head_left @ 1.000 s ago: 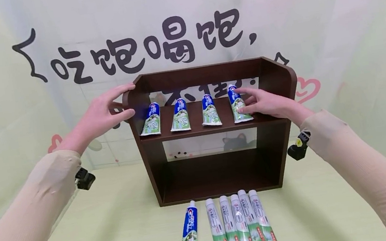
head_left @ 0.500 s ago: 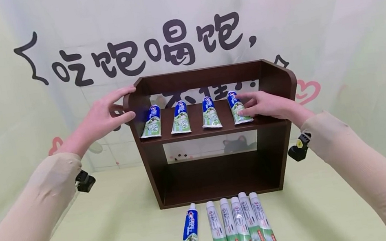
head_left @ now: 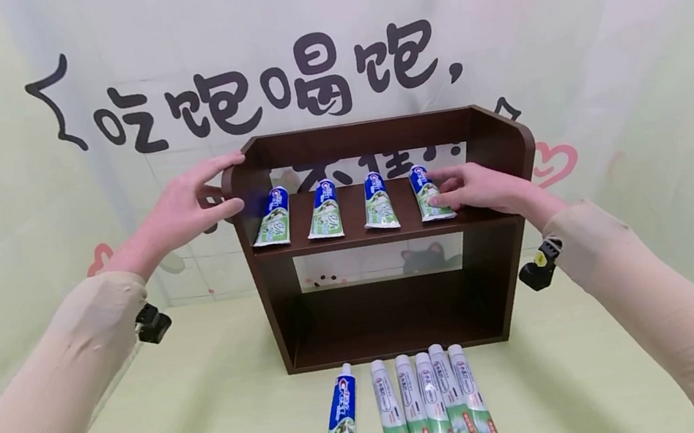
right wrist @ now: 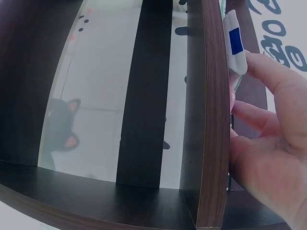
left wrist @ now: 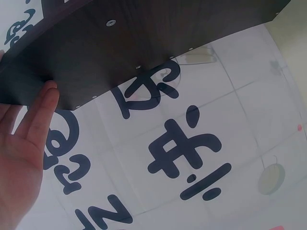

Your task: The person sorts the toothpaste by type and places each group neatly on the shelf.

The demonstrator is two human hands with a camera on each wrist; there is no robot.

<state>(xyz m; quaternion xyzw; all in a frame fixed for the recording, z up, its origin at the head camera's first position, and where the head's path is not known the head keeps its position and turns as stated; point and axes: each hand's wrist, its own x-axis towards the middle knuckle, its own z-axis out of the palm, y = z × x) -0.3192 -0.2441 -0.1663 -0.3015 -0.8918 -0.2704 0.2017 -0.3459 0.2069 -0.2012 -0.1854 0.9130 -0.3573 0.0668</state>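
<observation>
A dark brown two-tier shelf stands on the table. Four would be several: several blue, white and green toothpaste tubes lean in a row on its upper tier. My right hand pinches the rightmost toothpaste tube between thumb and fingers. The right wrist view shows that tube's flat crimped end at the fingers; the rest of it is mostly hidden by the shelf board. With fairly straight fingers, my left hand touches the shelf's left side panel near the top. Its fingertips rest against the dark outer panel in the left wrist view.
In front of the shelf lies another blue and green toothpaste tube. Right of it, several white and green toothpaste tubes lie side by side, partly overlapping. A printed curtain hangs close behind the shelf.
The rightmost tube's capped end has shifted slightly down and left under my right hand. My left hand stays at the shelf's side.
</observation>
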